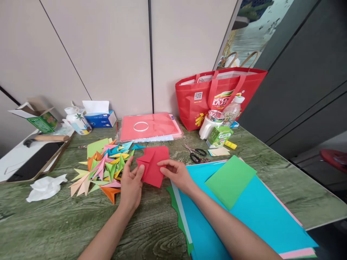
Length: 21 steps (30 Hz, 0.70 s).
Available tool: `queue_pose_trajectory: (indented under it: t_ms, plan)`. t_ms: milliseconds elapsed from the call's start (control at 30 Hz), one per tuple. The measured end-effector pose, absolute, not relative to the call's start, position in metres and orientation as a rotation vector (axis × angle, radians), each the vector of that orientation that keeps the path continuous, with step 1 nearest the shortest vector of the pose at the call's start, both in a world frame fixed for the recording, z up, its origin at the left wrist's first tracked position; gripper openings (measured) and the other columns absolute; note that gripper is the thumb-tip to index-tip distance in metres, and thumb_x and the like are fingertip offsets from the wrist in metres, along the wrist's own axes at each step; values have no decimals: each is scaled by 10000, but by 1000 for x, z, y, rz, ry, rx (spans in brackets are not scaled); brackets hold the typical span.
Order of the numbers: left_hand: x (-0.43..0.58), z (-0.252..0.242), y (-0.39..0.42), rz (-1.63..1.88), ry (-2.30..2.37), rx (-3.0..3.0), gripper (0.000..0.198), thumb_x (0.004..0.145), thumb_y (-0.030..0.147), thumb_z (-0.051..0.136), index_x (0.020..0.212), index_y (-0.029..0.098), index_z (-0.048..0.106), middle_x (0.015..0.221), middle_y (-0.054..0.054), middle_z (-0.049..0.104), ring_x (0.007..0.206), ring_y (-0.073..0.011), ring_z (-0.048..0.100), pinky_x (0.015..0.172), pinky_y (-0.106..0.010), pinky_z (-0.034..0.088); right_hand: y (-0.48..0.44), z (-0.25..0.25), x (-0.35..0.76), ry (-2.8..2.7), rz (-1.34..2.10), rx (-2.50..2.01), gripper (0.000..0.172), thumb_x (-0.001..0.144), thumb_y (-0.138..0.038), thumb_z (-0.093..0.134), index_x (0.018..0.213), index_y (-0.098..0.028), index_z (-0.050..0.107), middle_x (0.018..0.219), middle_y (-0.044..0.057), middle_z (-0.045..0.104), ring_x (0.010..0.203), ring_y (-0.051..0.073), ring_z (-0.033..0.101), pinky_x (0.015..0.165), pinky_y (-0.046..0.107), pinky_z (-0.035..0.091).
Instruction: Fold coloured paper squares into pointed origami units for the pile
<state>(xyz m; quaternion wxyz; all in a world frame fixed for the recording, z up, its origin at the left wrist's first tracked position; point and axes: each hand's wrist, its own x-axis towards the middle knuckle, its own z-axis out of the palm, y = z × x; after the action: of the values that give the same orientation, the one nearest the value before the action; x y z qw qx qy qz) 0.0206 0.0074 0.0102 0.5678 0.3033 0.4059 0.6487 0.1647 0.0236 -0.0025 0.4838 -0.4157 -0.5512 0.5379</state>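
Note:
A red sheet of paper, partly folded with a flap on its left side, is held up between my two hands. My left hand grips its left edge, thumb lying on the folded flap. At the right edge, the fingertips and thumb of my right hand pinch the paper. Just left of my left hand lies a heap of folded paper pieces in many colours. Beneath my right forearm are large blue sheets, with a green square of paper on top.
Scissors, a green box, a white mug and a yellow glue stick stand or lie at the right back. Behind them is a red bag. Wrapped red paper lies at the back; crumpled tissue and a phone at left.

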Motion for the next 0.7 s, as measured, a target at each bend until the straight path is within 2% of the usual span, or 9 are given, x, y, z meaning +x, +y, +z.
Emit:
queue_pose_trajectory:
  t_ms: [67, 133, 200, 267, 367, 467, 600, 700]
  plan:
    - [19, 10, 6, 1567, 931, 778, 691, 657, 240, 675, 1266, 299, 352, 1057, -65, 626, 910, -180, 602, 770, -304, 483, 24, -4, 164, -1341, 1313, -1025, 201, 674, -275, 613, 849, -182, 648, 749, 19, 628, 629, 122, 550, 577, 238, 441]
    - [19, 10, 5, 1487, 917, 861, 553, 664, 238, 666, 1184, 255, 478, 1115, -76, 596, 977, -204, 570, 782, -301, 482, 25, -5, 164, -1345, 1301, -1022, 187, 666, -270, 619, 830, -188, 652, 737, 15, 629, 624, 123, 551, 575, 239, 443]
    - [18, 8, 5, 1374, 926, 888, 372, 670, 244, 655, 1035, 191, 602, 1084, -81, 615, 984, -223, 563, 771, -296, 489, 25, -4, 164, -1330, 1299, -1012, 160, 683, -268, 592, 811, -201, 660, 753, 13, 632, 659, 131, 562, 589, 242, 454]
    - [17, 6, 6, 1329, 928, 860, 298, 677, 242, 647, 966, 174, 636, 1034, -73, 641, 962, -223, 573, 762, -290, 493, 25, -2, 166, -1306, 1341, -981, 166, 715, -255, 534, 808, -215, 666, 790, 10, 623, 691, 131, 569, 607, 245, 473]
    - [16, 7, 7, 1342, 892, 809, 307, 686, 225, 639, 991, 189, 625, 1037, -64, 641, 963, -217, 575, 780, -299, 488, 25, 0, 170, -1387, 1414, -893, 236, 723, -197, 479, 863, -236, 666, 897, 14, 581, 701, 117, 565, 610, 241, 493]
    - [13, 10, 7, 1301, 831, 794, 353, 688, 193, 637, 1039, 188, 600, 1081, -79, 620, 1010, -226, 552, 826, -317, 466, 25, 2, 175, -1568, 1349, -878, 267, 701, -162, 520, 912, -249, 659, 998, 27, 539, 822, 141, 551, 640, 232, 491]
    - [9, 16, 7, 1163, 759, 816, 461, 698, 173, 630, 1147, 184, 527, 1119, -106, 594, 1058, -245, 519, 870, -344, 435, 25, 4, 181, -1680, 1289, -890, 206, 634, -211, 655, 839, -221, 677, 993, 37, 538, 854, 161, 545, 667, 238, 477]
    - [8, 18, 5, 1108, 727, 832, 507, 716, 175, 617, 1203, 194, 477, 1028, -96, 636, 1042, -237, 531, 885, -346, 420, 28, 4, 183, -1697, 1254, -911, 199, 566, -269, 721, 749, -201, 685, 932, 31, 565, 798, 156, 550, 650, 239, 461]
